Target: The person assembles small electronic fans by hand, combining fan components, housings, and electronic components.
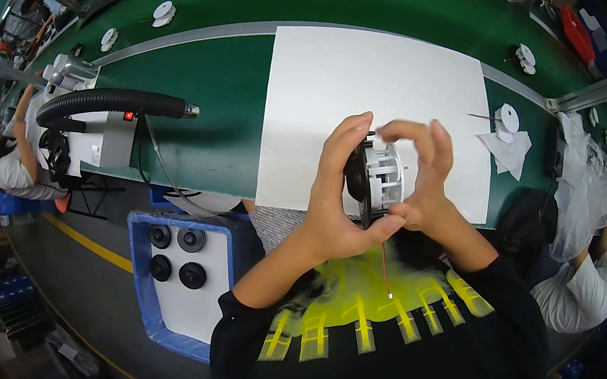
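Above the near edge of the white sheet, I hold a round black-and-white fan-like part [385,172] on edge between both hands. My left hand [328,202] is closed round its black domed side, thumb below and fingers above. My right hand [427,174] curls round the white ribbed side, its thumb at the lower rim and a slightly blurred finger near the upper rim; its other fingers are bent away from the part. A thin reddish wire [385,266] hangs below, ending in a small white plug [390,296].
The white sheet [364,68] covers part of the green bench [229,77]. A black flexible hose [118,100] with a metal nozzle arches at left. A blue-edged bin [148,299] with several black round parts stands at lower left. A white spool [507,119] lies at right. Other people sit at both sides.
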`<state>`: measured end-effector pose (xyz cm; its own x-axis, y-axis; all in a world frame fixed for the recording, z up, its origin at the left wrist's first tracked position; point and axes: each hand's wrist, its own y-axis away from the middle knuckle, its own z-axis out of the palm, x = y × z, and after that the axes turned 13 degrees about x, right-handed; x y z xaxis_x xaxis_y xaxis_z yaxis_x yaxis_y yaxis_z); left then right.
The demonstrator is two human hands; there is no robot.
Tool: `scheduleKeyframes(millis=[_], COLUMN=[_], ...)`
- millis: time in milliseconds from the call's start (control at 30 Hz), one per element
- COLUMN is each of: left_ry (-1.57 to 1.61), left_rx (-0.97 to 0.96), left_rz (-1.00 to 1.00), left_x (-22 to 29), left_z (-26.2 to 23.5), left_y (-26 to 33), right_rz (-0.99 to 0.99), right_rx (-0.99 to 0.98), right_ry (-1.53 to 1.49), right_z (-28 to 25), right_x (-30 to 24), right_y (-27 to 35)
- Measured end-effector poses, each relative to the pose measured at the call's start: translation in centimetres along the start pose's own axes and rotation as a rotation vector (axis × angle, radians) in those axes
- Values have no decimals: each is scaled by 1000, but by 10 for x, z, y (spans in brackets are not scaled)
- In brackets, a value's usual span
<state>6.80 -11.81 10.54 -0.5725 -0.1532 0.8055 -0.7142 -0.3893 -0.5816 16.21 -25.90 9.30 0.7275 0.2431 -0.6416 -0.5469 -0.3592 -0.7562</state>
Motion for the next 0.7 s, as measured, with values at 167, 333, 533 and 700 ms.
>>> scheduleKeyframes(millis=[167,333,533,700], left_ry=[56,73,87,-117], left_rx=[-4,43,67,224], left_rz=[-73,-33,-236,-562], left_x=[3,-6,-6,-18], left_z=[6,7,23,16], left_y=[3,6,5,11], right_rz=[100,163,447,404], right_rx=[-132,-194,-249,-288], right_ry=[-67,-85,-44,591], right_z=[-13,-22,-38,-65], right_x=[-8,-11,-15,52], right_y=[5,-4,-13,-69])
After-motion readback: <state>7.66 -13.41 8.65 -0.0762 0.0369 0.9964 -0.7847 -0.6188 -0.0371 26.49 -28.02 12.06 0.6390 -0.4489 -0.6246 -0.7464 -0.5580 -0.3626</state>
